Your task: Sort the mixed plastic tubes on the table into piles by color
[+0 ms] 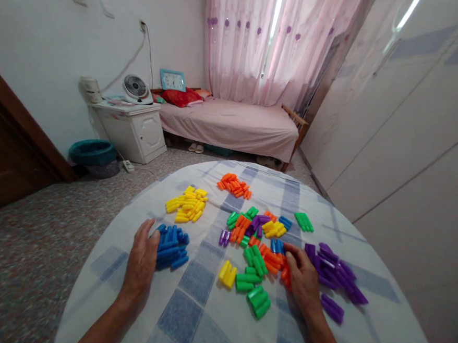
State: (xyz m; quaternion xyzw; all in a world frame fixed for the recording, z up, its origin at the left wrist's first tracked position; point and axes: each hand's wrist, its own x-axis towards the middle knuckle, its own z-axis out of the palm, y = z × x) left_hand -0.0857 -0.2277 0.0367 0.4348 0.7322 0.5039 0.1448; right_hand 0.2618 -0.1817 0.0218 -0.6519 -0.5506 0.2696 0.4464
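Note:
Blue ridged plastic pieces point(172, 248) lie in a heap at the left of the table. My left hand point(140, 254) rests on its side against that heap, fingers extended, gripping nothing visible. At the right, my right hand point(303, 276) reaches into a mixed group, its fingertips closed at the edge of a small blue plastic piece point(277, 246). Orange pieces point(272, 259) lie under and beside those fingers, partly hidden. Green pieces point(256, 260) and purple pieces point(257, 224) are in the same group. A separate purple pile point(337, 273) sits just right of my right hand.
A yellow pile point(187, 205) and an orange pile point(234, 185) lie farther back on the checked tablecloth point(187, 315). One green piece point(304, 222) is at the back right, and a yellow piece point(227, 274) nearer the middle. Beyond stand a bed point(232, 119) and a white cabinet point(137, 134).

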